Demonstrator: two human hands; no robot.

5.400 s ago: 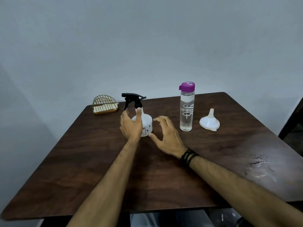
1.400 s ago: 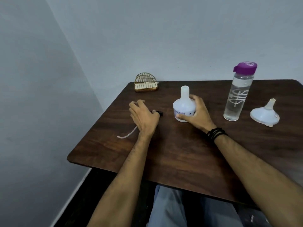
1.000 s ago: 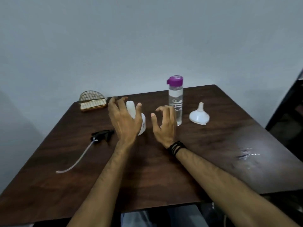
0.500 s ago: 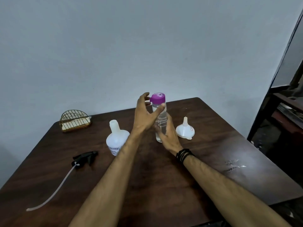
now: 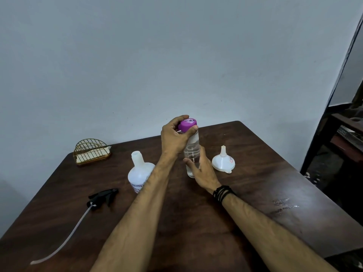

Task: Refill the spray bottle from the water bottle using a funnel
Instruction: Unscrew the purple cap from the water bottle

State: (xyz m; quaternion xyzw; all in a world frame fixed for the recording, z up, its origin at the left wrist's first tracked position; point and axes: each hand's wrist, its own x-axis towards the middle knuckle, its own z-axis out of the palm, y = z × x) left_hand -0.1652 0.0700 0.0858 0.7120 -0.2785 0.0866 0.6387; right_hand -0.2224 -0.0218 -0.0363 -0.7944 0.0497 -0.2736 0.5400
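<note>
A clear water bottle stands upright mid-table with a purple cap. My left hand grips that cap from the left. My right hand wraps the bottle's lower body. The white spray bottle stands uncapped to the left, partly hidden by my left forearm. Its black trigger head with a long dip tube lies on the table further left. A white funnel rests upside down, spout up, to the right of the water bottle.
The dark wooden table has a wet patch near its right edge. A gold wire holder sits at the back left by the wall. Dark furniture stands off the table's right side.
My left hand has closed down over the purple cap, where half a second ago its fingers were just reaching it. My right hand stays on the bottle's body. The view has shifted slightly.
</note>
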